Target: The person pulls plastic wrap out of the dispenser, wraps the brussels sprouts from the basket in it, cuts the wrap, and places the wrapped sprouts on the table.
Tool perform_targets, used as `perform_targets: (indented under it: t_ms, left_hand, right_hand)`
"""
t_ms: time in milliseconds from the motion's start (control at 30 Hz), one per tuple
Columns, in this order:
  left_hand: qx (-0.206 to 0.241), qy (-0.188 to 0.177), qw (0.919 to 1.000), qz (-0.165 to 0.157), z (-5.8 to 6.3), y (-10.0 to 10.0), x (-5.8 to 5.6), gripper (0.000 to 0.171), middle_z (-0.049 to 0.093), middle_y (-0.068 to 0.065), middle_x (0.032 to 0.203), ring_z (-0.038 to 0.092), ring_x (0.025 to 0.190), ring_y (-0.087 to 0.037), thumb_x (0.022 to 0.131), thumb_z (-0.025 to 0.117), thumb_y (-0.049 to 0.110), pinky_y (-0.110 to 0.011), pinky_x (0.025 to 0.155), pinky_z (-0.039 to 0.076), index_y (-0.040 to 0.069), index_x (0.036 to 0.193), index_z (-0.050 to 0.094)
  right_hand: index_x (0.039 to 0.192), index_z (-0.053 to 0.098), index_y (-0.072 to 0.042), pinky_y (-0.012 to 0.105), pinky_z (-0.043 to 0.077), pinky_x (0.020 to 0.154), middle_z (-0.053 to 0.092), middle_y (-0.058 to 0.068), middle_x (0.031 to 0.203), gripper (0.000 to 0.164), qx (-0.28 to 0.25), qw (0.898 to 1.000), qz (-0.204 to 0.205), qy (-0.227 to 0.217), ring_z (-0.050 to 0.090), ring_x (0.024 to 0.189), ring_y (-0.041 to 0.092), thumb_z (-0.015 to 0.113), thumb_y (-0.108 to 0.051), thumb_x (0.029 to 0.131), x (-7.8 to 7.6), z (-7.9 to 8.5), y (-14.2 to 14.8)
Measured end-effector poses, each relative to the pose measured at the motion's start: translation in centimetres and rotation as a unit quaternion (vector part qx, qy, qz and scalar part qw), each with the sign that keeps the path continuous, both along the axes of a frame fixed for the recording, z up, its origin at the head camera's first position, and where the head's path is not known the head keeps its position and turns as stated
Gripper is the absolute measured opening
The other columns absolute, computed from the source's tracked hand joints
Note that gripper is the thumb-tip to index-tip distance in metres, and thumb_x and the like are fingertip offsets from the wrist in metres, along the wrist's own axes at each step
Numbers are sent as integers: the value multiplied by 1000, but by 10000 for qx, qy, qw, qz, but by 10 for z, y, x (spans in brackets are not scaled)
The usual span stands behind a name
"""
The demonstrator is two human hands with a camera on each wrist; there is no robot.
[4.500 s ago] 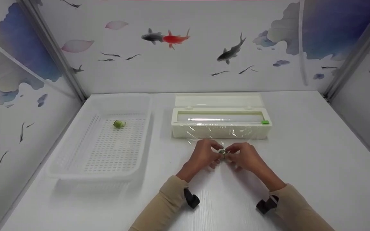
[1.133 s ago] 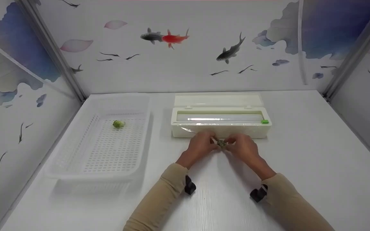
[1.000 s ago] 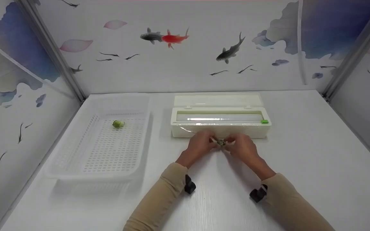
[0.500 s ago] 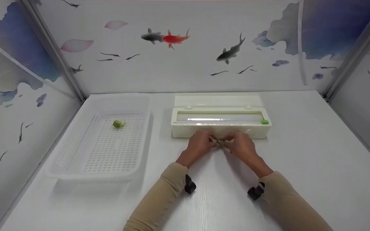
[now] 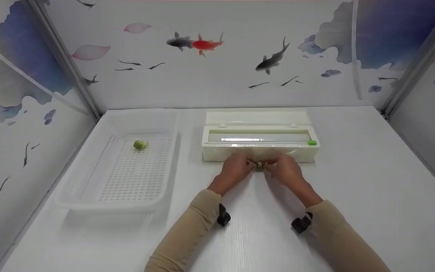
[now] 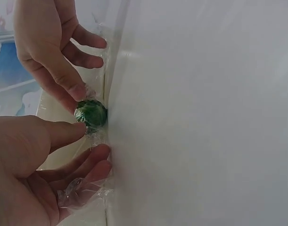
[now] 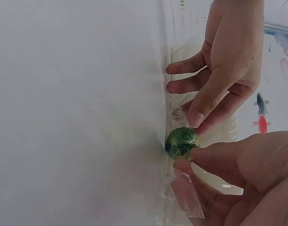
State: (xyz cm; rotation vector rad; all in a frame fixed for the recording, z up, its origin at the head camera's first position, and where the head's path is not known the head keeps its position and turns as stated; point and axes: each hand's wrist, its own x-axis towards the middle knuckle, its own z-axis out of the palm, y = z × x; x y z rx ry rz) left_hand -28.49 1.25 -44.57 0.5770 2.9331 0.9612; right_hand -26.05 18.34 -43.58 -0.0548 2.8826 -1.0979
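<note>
A small green Brussels sprout (image 5: pixel 259 165) in clear cling film sits between both hands, close to the front of the cling film box (image 5: pixel 261 153). My left hand (image 5: pixel 236 168) pinches its left side, thumb tip against the wrapped sprout (image 6: pixel 91 114). On the other side my right hand (image 5: pixel 284 170) pinches it likewise, thumb on the sprout (image 7: pixel 182 142) and fingers curled behind. Loose cling film (image 7: pixel 188 190) bunches at the right hand's fingers, and more film (image 6: pixel 82 194) hangs over the left hand's fingers. Inside the box, the film roll (image 5: pixel 263 138) shows under the raised lid.
To the left stands a white perforated basket (image 5: pixel 164 194) holding one bare Brussels sprout (image 5: pixel 140 144). A green slider (image 5: pixel 312 142) sits at the box's right end. Printed panels (image 5: pixel 236 90) enclose the white table (image 5: pixel 357 181) at the back and sides.
Over the last few seconds both hands have moved forward with the sprout up to the box, and the stretch of film between them has shortened. In the last second they shift only slightly.
</note>
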Motion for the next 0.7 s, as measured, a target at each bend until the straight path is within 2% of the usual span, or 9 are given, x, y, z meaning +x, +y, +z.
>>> perform_targets:
  t_ms: [133, 267, 400, 500, 633, 700]
  left_hand:
    - [-26, 54, 9999, -80, 1, -3, -1, 16, 77, -1, 101, 68, 89, -16, 93, 67, 10, -28, 72, 55, 12, 103, 78]
    - [62, 86, 9998, -150, 7, -4, 2, 15, 77, -2, 101, 69, 92, -17, 92, 67, 8, -27, 74, 55, 10, 101, 79]
    - [99, 39, 9999, -96, 20, -1, 5, 15, 77, -4, 103, 70, 97, -19, 94, 68, 10, -29, 77, 57, 8, 104, 78]
    - [-50, 33, 10000, -74, 32, 4, 6, 17, 77, -4, 107, 71, 100, -20, 96, 67, 13, -30, 80, 58, 8, 108, 78]
    - [-62, 118, 9996, -241, 48, 8, 3, 20, 76, -4, 112, 71, 103, -19, 97, 65, 13, -31, 83, 59, 9, 112, 77]
    - [39, 203, 9992, -353, 55, 8, 0, 20, 76, -4, 112, 72, 104, -19, 97, 64, 13, -31, 83, 60, 8, 113, 76]
  right_hand:
    - [113, 75, -4, 20, 45, 55, 74, 19, 113, 22, 128, 9997, 79, 180, 64, 71, 15, 66, -9, 93, -1, 0, -1]
    - [111, 76, -5, 21, 45, 55, 73, 19, 117, 20, 128, 9989, 176, 425, 65, 75, 17, 67, -9, 94, 3, 3, 1]
    - [112, 75, -3, 22, 50, 60, 72, 19, 119, 20, -73, 9972, 332, 673, 71, 86, 24, 67, -10, 95, 5, 12, 8]
    - [116, 74, -2, 23, 53, 65, 71, 21, 120, 23, -276, 9965, 349, 710, 72, 93, 31, 66, -13, 97, 5, 22, 20]
    - [122, 71, -4, 24, 55, 67, 70, 22, 121, 29, -428, 9964, 171, 710, 72, 94, 36, 64, -20, 99, 4, 37, 40]
    - [124, 70, -4, 22, 55, 68, 69, 22, 122, 31, -442, 9953, 77, 863, 71, 96, 37, 65, -22, 99, 4, 43, 50]
